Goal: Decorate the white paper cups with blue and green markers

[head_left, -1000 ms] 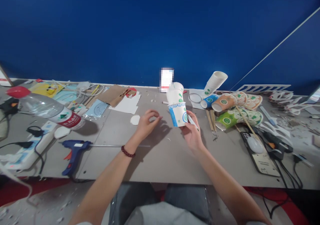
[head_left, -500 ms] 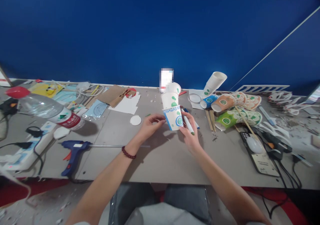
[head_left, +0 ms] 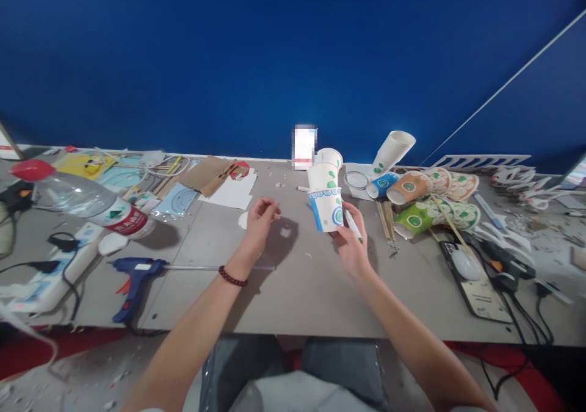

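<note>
Right hand point(head_left: 352, 241): clamped on the blue-patterned cup point(head_left: 326, 210), a marker point(head_left: 352, 224) also in its grip.
Cup position: above the middle of the desk point(head_left: 302, 302), base toward the front edge, white cups point(head_left: 323, 177) running from its mouth toward the far edge.
Left hand point(head_left: 262, 220): fingers curled, partly covering a white disc point(head_left: 243, 220); cannot tell whether the tips meet.
Glue gun point(head_left: 137, 281): near the front edge, left half.
Bottle point(head_left: 86, 198): toward the left edge.
</note>
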`<move>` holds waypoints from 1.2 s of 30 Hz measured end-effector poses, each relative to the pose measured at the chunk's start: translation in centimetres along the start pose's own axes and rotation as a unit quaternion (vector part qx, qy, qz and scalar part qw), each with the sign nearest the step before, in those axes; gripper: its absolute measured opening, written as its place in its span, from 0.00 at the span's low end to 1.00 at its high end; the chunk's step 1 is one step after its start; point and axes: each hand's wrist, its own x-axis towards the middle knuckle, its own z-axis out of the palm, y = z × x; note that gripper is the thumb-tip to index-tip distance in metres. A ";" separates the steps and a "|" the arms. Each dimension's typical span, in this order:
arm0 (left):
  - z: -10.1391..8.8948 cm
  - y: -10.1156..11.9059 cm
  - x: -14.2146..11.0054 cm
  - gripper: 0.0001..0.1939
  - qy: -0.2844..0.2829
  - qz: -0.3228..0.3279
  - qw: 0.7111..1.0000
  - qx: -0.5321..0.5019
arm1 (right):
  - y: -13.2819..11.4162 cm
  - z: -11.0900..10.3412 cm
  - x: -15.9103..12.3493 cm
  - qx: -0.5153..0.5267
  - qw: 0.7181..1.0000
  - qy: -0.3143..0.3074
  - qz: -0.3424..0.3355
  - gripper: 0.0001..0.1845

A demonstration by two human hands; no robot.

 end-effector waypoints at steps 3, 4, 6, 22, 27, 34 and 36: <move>-1.0 0.0 1.5 0.13 0.083 -0.033 0.993 -0.083 | -0.3 0.3 0.3 0.055 0.998 0.026 0.021 0.23; -1.5 0.0 2.1 0.12 0.110 -0.050 0.988 -0.101 | -0.4 0.3 0.4 0.066 0.997 0.035 0.022 0.22; -2.4 0.1 3.1 0.12 0.158 -0.076 0.979 -0.103 | -0.6 0.5 0.5 0.072 0.996 0.048 0.020 0.22; -3.7 0.0 3.6 0.14 0.136 0.127 0.973 0.139 | -0.7 0.6 -0.1 0.035 0.999 0.032 0.002 0.21; -3.7 -0.1 3.6 0.13 0.146 0.120 0.975 0.113 | -0.5 0.7 -0.1 0.039 0.999 0.033 0.010 0.22; -3.4 -0.3 3.3 0.12 0.123 0.134 0.975 0.127 | 0.2 0.4 -0.3 0.006 1.000 0.022 -0.002 0.24; -3.0 -0.5 3.1 0.20 0.102 0.139 0.980 0.096 | 0.3 0.3 -0.4 -0.009 1.000 0.012 -0.014 0.24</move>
